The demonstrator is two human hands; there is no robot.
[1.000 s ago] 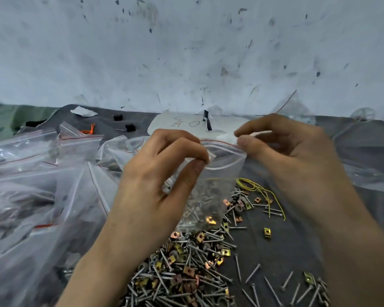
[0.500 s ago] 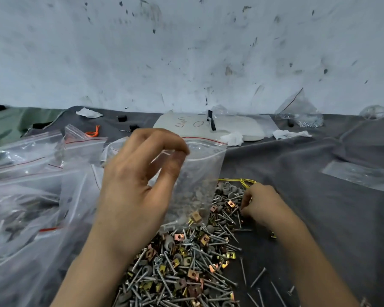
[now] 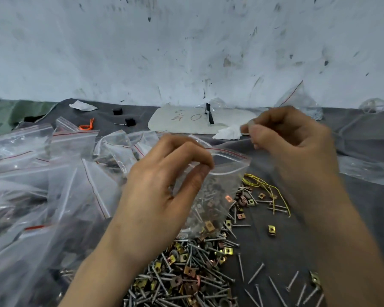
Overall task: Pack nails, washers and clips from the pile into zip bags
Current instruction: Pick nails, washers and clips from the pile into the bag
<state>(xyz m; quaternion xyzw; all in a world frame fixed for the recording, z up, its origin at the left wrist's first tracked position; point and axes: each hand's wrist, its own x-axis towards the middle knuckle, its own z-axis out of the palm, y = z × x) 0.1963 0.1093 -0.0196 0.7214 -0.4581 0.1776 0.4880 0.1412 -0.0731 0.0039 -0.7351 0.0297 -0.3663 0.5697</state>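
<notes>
My left hand (image 3: 164, 187) pinches the near rim of a clear zip bag (image 3: 217, 185) with a red seal line. The bag hangs upright with its mouth open over the pile (image 3: 186, 275) of nails, washers and brass-coloured clips on the grey cloth. Some hardware lies in the bag's bottom. My right hand (image 3: 290, 147) is raised just right of and above the bag's mouth. Its thumb and fingertips pinch a small pale piece, too blurred to name.
A heap of filled zip bags (image 3: 42, 173) covers the left side. A yellow wire (image 3: 266, 187) and scattered nails (image 3: 275, 284) lie to the right. At the back are a white sheet (image 3: 186, 120), black clips (image 3: 130, 121), an orange band (image 3: 87, 126) and the wall.
My right hand let go of the bag's rim, dipped to the pile, and has now risen to the bag's mouth with its fingers pinched. My left hand kept holding the bag.
</notes>
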